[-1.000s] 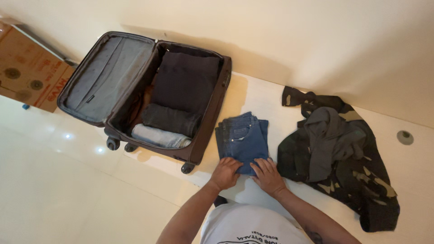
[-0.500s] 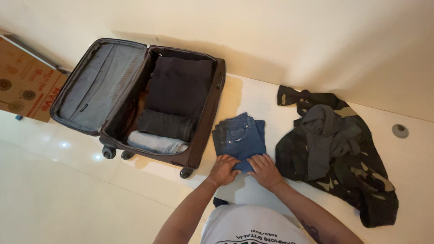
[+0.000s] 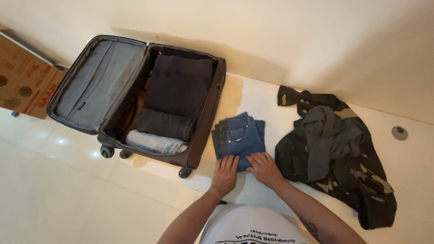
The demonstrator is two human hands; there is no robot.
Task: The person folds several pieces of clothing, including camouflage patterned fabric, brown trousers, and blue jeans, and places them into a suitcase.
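Observation:
Folded blue jeans (image 3: 239,135) lie on the pale floor between an open suitcase and a heap of clothes. My left hand (image 3: 224,174) lies flat on the near left edge of the jeans, fingers stretched forward. My right hand (image 3: 263,168) presses on the near right edge, fingers spread. Both hands rest on the denim's rolled near end rather than gripping it.
The dark open suitcase (image 3: 205,124) at the left holds a black folded garment (image 3: 181,83), a dark rolled garment (image 3: 165,124) and a light blue roll (image 3: 156,142). A camouflage jacket (image 3: 357,180) with a grey garment (image 3: 327,138) lies right. A cardboard box (image 3: 22,81) stands far left. A round floor fitting (image 3: 399,133) is at far right.
The jeans' near end has been rolled a little further away from me. My left hand has flattened out on it. The view shifted slightly.

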